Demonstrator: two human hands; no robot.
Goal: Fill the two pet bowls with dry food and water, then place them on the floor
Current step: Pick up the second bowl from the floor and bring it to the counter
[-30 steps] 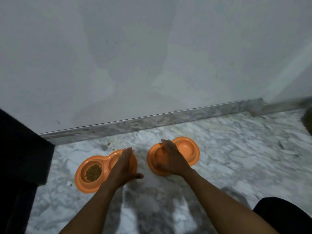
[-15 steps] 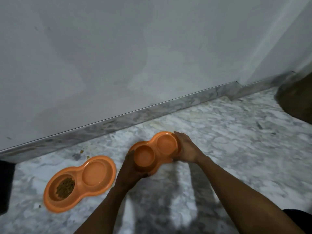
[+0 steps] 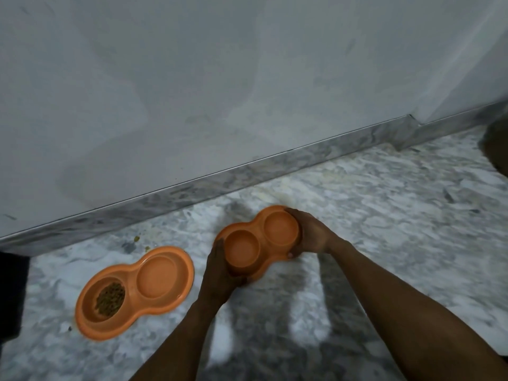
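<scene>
Home interior, floor-level corner of room. Grey-veined marble floor point(image 3: 384, 229), matching marble skirting point(image 3: 247, 174) along base of plain white painted wall point(image 3: 192, 78) (scuffed, faintly stained); wall steps back at far right. Orange plastic double pet dish point(image 3: 129, 281) on floor near skirting, brown dry pet food point(image 3: 110, 299) in its left compartment, few crumbs point(image 3: 136, 238) scattered between dish and skirting. Second dish point(image 3: 243, 250) of same kind just to right — household with pet. Dim indoor light, soft shadows on floor.
</scene>
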